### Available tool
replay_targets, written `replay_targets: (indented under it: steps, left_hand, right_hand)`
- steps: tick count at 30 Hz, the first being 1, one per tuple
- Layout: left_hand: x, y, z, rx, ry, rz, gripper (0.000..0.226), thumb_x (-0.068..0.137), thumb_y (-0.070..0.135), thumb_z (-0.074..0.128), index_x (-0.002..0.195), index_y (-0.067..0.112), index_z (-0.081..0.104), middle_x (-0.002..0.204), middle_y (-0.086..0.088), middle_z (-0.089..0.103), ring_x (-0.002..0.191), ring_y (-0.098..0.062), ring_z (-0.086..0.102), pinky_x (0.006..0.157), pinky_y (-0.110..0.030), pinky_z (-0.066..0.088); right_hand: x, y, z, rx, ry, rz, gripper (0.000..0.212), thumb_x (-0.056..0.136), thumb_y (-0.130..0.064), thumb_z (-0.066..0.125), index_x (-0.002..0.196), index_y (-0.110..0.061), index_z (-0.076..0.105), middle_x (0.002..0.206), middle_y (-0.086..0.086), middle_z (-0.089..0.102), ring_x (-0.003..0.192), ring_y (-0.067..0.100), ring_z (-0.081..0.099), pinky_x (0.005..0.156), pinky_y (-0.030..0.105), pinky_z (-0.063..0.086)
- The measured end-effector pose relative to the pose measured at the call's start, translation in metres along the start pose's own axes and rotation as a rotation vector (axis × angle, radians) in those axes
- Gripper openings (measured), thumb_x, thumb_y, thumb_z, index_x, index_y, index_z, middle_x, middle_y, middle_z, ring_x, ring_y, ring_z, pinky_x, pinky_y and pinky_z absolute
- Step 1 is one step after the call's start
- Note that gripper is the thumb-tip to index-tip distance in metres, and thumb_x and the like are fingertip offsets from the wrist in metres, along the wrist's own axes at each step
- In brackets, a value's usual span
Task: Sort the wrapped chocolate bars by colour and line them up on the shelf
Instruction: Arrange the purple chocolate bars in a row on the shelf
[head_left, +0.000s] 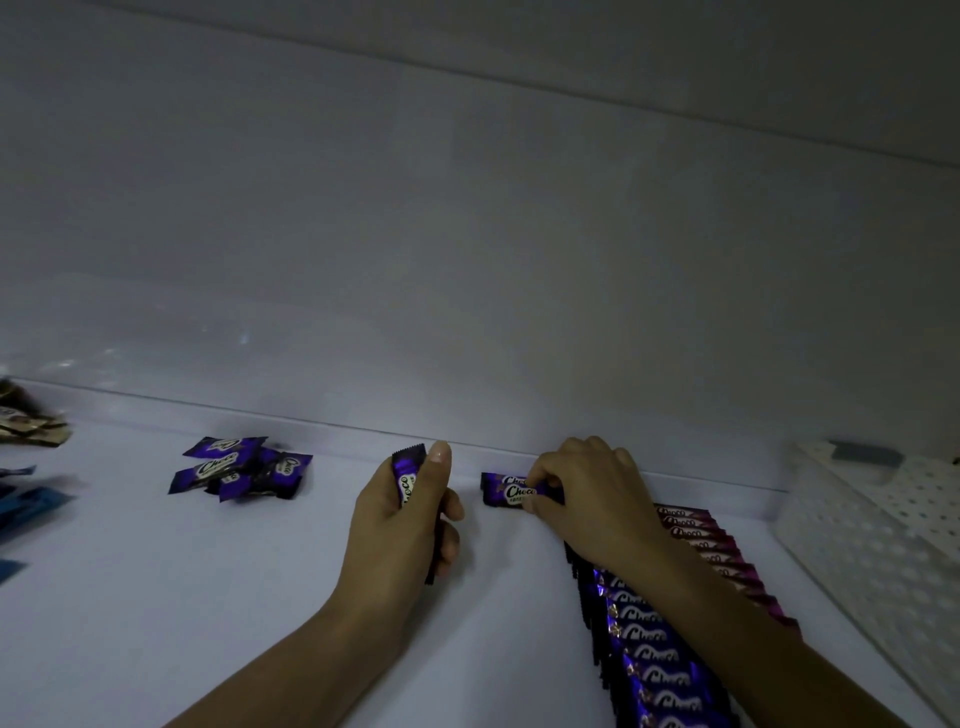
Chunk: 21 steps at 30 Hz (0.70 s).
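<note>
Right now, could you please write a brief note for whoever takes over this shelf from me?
Left hand grips an upright purple bar, maybe more than one.
Right hand pinches two overlapping purple bars by the back wall, near the rows' far end.
Done: purple row and maroon row are lined up side by side.
Left: loose purple pile, plus gold bars and blue bars at the left edge, unsorted.

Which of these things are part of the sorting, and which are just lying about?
In the job: purple bar in left hand; purple bars pinched by right hand; loose purple pile; purple row; pink row; gold bars; blue bars.
Lying about: white basket.
</note>
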<state>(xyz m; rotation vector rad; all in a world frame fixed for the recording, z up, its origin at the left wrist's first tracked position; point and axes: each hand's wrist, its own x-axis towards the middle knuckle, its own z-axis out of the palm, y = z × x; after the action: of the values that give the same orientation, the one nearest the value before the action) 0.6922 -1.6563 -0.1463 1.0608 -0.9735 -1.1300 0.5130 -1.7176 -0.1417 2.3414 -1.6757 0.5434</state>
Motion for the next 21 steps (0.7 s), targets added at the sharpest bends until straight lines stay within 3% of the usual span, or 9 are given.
replay_targets:
  steps: [5, 7, 9, 10, 12, 14, 18, 21]
  left_hand:
    - [-0.002, -0.002, 0.001, 0.085, -0.037, 0.093, 0.028, 0.092, 0.032, 0.057, 0.079, 0.007, 0.054, 0.048, 0.004, 0.054, 0.037, -0.009, 0.043, 0.036, -0.016, 0.033]
    - [-0.003, -0.005, 0.001, 0.143, -0.057, 0.161, 0.019, 0.091, 0.025, 0.062, 0.082, 0.009, 0.057, 0.051, 0.003, 0.057, 0.040, -0.010, 0.044, 0.039, -0.019, 0.036]
    - [-0.005, -0.006, 0.002, 0.211, -0.093, 0.238, 0.011, 0.088, 0.025, 0.064, 0.090, 0.016, 0.058, 0.057, 0.005, 0.062, 0.044, -0.007, 0.050, 0.044, -0.018, 0.039]
    - [-0.006, -0.007, 0.002, 0.246, -0.100, 0.272, 0.012, 0.087, 0.025, 0.064, 0.095, 0.021, 0.057, 0.060, 0.008, 0.064, 0.047, -0.004, 0.054, 0.046, -0.015, 0.040]
    - [-0.009, -0.008, 0.002, 0.307, -0.110, 0.328, 0.022, 0.087, 0.024, 0.062, 0.105, 0.031, 0.051, 0.065, 0.013, 0.067, 0.053, 0.000, 0.060, 0.050, -0.010, 0.041]
    - [-0.010, -0.008, 0.002, 0.340, -0.124, 0.358, 0.028, 0.088, 0.022, 0.062, 0.109, 0.033, 0.048, 0.066, 0.014, 0.068, 0.055, 0.001, 0.060, 0.051, -0.008, 0.041]
    - [-0.012, -0.003, 0.005, 0.258, -0.179, 0.379, 0.027, 0.079, 0.037, 0.069, 0.101, 0.026, 0.061, 0.074, 0.012, 0.069, 0.056, 0.002, 0.058, 0.050, -0.010, 0.041]
    - [-0.011, -0.002, 0.005, 0.148, -0.191, 0.313, 0.020, 0.083, 0.039, 0.062, 0.090, 0.021, 0.066, 0.064, 0.003, 0.063, 0.044, -0.007, 0.048, 0.042, -0.017, 0.037]
  right_hand:
    - [-0.001, -0.003, -0.006, 0.036, -0.006, 0.015, 0.021, 0.086, -0.045, 0.062, 0.100, -0.030, 0.066, 0.096, -0.010, 0.058, 0.095, 0.009, 0.050, 0.079, 0.024, 0.029]
    - [0.002, -0.011, -0.019, 0.454, -0.010, 0.074, 0.021, 0.082, -0.047, 0.066, 0.086, -0.027, 0.070, 0.081, -0.014, 0.064, 0.080, 0.001, 0.059, 0.073, 0.017, 0.040]
    - [0.003, -0.025, -0.039, 0.875, -0.162, 0.042, 0.023, 0.076, -0.052, 0.067, 0.073, -0.030, 0.070, 0.070, -0.013, 0.067, 0.068, -0.002, 0.062, 0.065, 0.011, 0.045]
    - [0.002, -0.031, -0.046, 0.946, -0.241, -0.015, 0.022, 0.076, -0.051, 0.067, 0.072, -0.030, 0.071, 0.071, -0.011, 0.069, 0.070, 0.000, 0.064, 0.067, 0.013, 0.048]
    - [-0.002, -0.040, -0.054, 0.981, -0.343, -0.114, 0.014, 0.080, -0.036, 0.071, 0.077, -0.022, 0.073, 0.077, -0.001, 0.073, 0.076, 0.009, 0.069, 0.074, 0.018, 0.052]
    - [-0.004, -0.045, -0.057, 0.961, -0.327, -0.126, 0.009, 0.083, -0.021, 0.071, 0.079, -0.013, 0.072, 0.077, 0.005, 0.073, 0.075, 0.013, 0.070, 0.075, 0.022, 0.054]
    - [-0.005, -0.043, -0.060, 1.077, -0.210, 0.060, 0.009, 0.084, -0.017, 0.069, 0.080, -0.009, 0.071, 0.073, 0.010, 0.070, 0.067, 0.014, 0.065, 0.069, 0.023, 0.052]
    - [-0.002, -0.035, -0.063, 1.141, -0.178, 0.187, 0.010, 0.085, -0.017, 0.067, 0.077, -0.013, 0.069, 0.070, 0.002, 0.070, 0.066, 0.011, 0.063, 0.067, 0.018, 0.053]
